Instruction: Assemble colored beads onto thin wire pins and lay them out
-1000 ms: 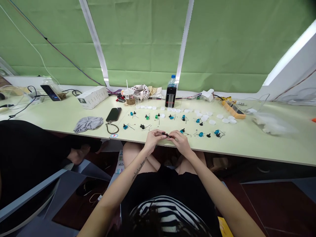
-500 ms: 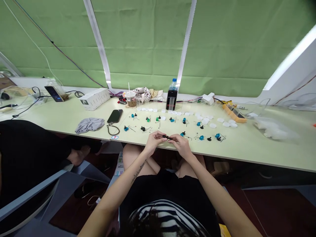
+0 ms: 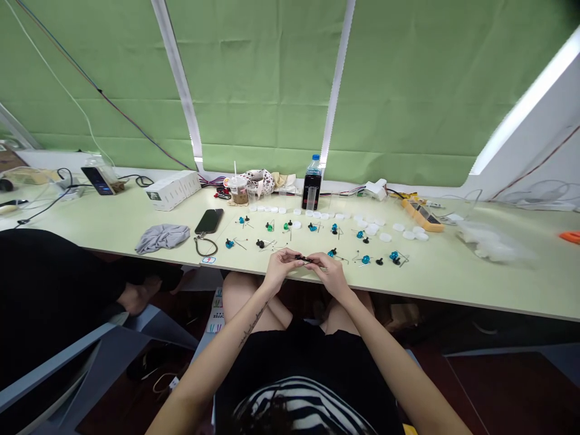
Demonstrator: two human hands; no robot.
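Observation:
Near the table's front edge, my left hand (image 3: 281, 266) and my right hand (image 3: 330, 270) meet, both pinching a small dark part (image 3: 303, 259) between their fingertips. Its exact shape is too small to tell. Around them on the pale table (image 3: 444, 278) lie several small blue pieces (image 3: 365, 260), black pieces (image 3: 260, 243) and green pieces (image 3: 286, 226) with thin metal pins. Just right of my right fingertips sits a blue and black piece (image 3: 332, 253). Several white round caps (image 3: 385, 237) form a row behind and to the right.
A black phone (image 3: 209, 221) with a strap and a grey cloth (image 3: 163, 238) lie left. Behind stand a drink cup (image 3: 238, 190), an upright phone (image 3: 311, 192) before a bottle, and a white box (image 3: 173, 190). A yellow device (image 3: 422, 215) lies right. Another person sits left.
The camera view has shifted slightly, so the table sits a little lower in the picture. Both hands still hold the dark part together, with only slight finger movement.

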